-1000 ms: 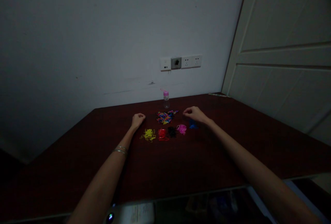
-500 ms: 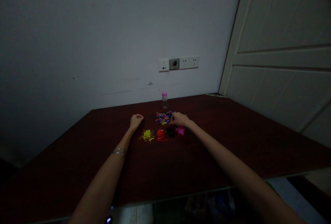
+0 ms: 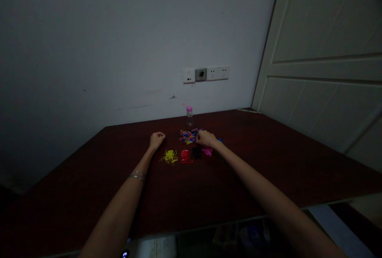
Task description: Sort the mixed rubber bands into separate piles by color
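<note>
My right hand (image 3: 205, 138) reaches to the right edge of a mixed pile of colourful rubber bands (image 3: 186, 136), its fingers pinched together; whatever is between them is too small to make out. Off to the left, my left hand (image 3: 156, 140) rests on the table with its fingers curled closed and nothing visible in them. In front of the pile lie a heap of yellow rubber bands (image 3: 170, 156), a red heap (image 3: 185, 156), a black heap (image 3: 196, 153) and a pink heap (image 3: 208, 151). A bit of blue (image 3: 220, 140) shows behind my right wrist, mostly hidden.
A clear bottle with a pink cap (image 3: 190, 117) stands behind the pile. The dark red table (image 3: 185, 198) meets a white wall with sockets (image 3: 217, 73). A pale panelled door (image 3: 322, 63) is at the right. Objects sit below the table's front edge.
My right hand has shifted very slightly at the pile's edge, and some blue now shows beside its wrist. My left hand stays where it was. The view has shifted a little.
</note>
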The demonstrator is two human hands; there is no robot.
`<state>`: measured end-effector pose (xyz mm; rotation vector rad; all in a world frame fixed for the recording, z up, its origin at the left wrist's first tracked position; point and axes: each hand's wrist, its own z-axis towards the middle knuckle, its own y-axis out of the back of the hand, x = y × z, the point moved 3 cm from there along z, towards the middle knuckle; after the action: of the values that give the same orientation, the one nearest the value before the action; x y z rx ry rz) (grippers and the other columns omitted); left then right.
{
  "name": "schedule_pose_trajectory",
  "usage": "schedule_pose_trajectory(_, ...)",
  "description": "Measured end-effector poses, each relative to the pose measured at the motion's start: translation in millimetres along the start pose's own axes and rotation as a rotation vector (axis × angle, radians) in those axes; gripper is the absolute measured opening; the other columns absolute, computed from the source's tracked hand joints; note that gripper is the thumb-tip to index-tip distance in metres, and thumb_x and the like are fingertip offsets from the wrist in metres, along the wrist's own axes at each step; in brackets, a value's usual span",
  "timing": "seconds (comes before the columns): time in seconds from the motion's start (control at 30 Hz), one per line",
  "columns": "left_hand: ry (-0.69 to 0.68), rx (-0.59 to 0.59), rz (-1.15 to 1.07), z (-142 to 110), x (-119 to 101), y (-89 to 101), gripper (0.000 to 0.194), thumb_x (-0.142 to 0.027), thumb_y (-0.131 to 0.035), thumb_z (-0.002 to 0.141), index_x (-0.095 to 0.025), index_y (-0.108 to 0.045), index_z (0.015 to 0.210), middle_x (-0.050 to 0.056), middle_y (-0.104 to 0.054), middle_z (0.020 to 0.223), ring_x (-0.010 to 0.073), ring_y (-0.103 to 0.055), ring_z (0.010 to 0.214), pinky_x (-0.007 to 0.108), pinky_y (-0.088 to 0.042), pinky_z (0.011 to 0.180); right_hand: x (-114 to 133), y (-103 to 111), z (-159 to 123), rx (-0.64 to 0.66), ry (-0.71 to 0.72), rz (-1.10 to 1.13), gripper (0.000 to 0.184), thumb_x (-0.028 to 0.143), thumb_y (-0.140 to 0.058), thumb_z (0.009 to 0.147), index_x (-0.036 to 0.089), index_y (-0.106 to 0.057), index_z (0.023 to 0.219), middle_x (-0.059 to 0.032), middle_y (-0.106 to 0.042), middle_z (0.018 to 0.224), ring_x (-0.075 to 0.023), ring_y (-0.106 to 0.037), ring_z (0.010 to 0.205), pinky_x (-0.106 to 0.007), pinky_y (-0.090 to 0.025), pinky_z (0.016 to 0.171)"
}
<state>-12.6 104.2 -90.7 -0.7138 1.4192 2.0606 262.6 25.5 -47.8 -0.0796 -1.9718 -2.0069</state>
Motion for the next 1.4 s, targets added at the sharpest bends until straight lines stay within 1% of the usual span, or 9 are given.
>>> schedule_pose_trajectory(0.2, -0.014, 0.002, 0.000, -1.2, -1.2, 0.9, 0.017, -0.022, -0.056, 0.068, -0.012, -0.068, 0.074, 0.003, -0.063, 0.062, 0.0130, -0.056, 0.060, 0.020, -0.039, 0.057, 1.4, -2.1, 3.8, 0.032, -0.002, 0.039, 0.015, 0.024, -0.056, 0.071, 0.020, -0.067, 0.081, -0.0085, -0.067, 0.093, -0.0233, -0.063, 0.087, -0.029, -0.046, 0.070)
schedule_pose_trajectory(0.47, -0.010, -0.015, 0.004, -2.8, -4.4, 2.3, 0.016, -0.022, -0.056, 0.067, -0.013, -0.068, 0.073, 0.003, -0.062, 0.061, 0.0132, -0.056, 0.060, 0.020, -0.038, 0.056, -4.8, -9.0, 6.2, -0.077, 0.014, 0.140, 0.012, 0.022, -0.056, 0.071, 0.020, -0.067, 0.074, -0.0061, -0.067, 0.085, -0.0199, -0.062, 0.080, -0.026, -0.043, 0.067)
schedule_pose_trajectory(0.53, -0.006, -0.012, -0.001, -3.0, -4.7, 1.9, 0.016, -0.021, -0.055, 0.067, -0.012, -0.068, 0.072, 0.003, -0.062, 0.061, 0.0129, -0.055, 0.060, 0.020, -0.038, 0.055, -9.1, -9.9, 9.7, -0.170, 0.022, 0.235, 0.011, 0.025, -0.058, 0.070, 0.019, -0.067, 0.073, -0.0056, -0.066, 0.086, -0.0181, -0.061, 0.078, -0.025, -0.043, 0.066)
schedule_pose_trajectory(0.6, -0.004, -0.008, -0.008, -3.3, -5.0, 1.8, 0.015, -0.021, -0.055, 0.067, -0.012, -0.068, 0.071, 0.003, -0.062, 0.061, 0.0129, -0.055, 0.060, 0.020, -0.037, 0.054, -12.5, -6.9, 13.3, -0.317, 0.049, 0.355, 0.014, 0.028, -0.058, 0.071, 0.017, -0.067, 0.073, -0.0062, -0.065, 0.088, -0.0171, -0.060, 0.080, -0.025, -0.043, 0.069)
schedule_pose_trajectory(0.73, -0.009, -0.008, -0.015, -4.3, -6.0, 3.3, 0.015, -0.021, -0.056, 0.067, -0.013, -0.067, 0.070, 0.003, -0.062, 0.061, 0.0133, -0.055, 0.061, 0.020, -0.037, 0.054, -15.3, 8.7, 17.1, -0.603, 0.098, 0.617, 0.018, 0.030, -0.058, 0.070, 0.016, -0.068, 0.070, -0.0063, -0.065, 0.081, -0.0167, -0.058, 0.078, -0.026, -0.043, 0.071)
schedule_pose_trajectory(0.93, -0.001, -0.008, -0.002, -6.3, -8.5, 4.2, 0.015, -0.022, -0.056, 0.067, -0.014, -0.067, 0.070, 0.002, -0.062, 0.061, 0.0128, -0.055, 0.060, 0.019, -0.037, 0.055, -15.9, 39.3, 14.0, -0.854, 0.053, 1.000, 0.032, 0.042, -0.060, 0.066, 0.013, -0.070, 0.075, -0.0068, -0.066, 0.076, -0.0170, -0.056, 0.071, -0.028, -0.044, 0.066)
schedule_pose_trajectory(1.13, -0.008, 0.000, 0.008, -7.3, -9.9, 3.4, 0.014, -0.021, -0.056, 0.067, -0.014, -0.067, 0.071, 0.003, -0.061, 0.060, 0.0129, -0.055, 0.060, 0.019, -0.037, 0.055, -11.4, 60.6, -0.3, -0.892, -0.086, 1.259, 0.046, 0.049, -0.062, 0.062, 0.009, -0.069, 0.085, -0.0053, -0.064, 0.073, -0.0124, -0.053, 0.059, -0.022, -0.041, 0.047)
schedule_pose_trajectory(1.23, -0.010, 0.004, 0.006, -6.5, -8.5, 2.8, 0.014, -0.021, -0.056, 0.067, -0.014, -0.067, 0.071, 0.003, -0.061, 0.060, 0.0128, -0.055, 0.059, 0.020, -0.037, 0.055, -10.1, 65.7, -6.4, -0.892, -0.114, 1.297, 0.047, 0.049, -0.061, 0.063, 0.009, -0.068, 0.087, -0.0035, -0.062, 0.069, -0.0100, -0.050, 0.055, -0.020, -0.038, 0.043)
schedule_pose_trajectory(1.4, -0.018, -0.002, 0.005, -6.2, -7.5, 2.6, 0.015, -0.021, -0.056, 0.066, -0.014, -0.068, 0.071, 0.003, -0.062, 0.060, 0.0134, -0.055, 0.059, 0.020, -0.038, 0.057, -14.2, 65.6, -8.1, -0.914, -0.130, 1.303, 0.049, 0.050, -0.060, 0.064, 0.008, -0.066, 0.090, -0.0051, -0.062, 0.074, -0.0091, -0.049, 0.055, -0.018, -0.037, 0.042)
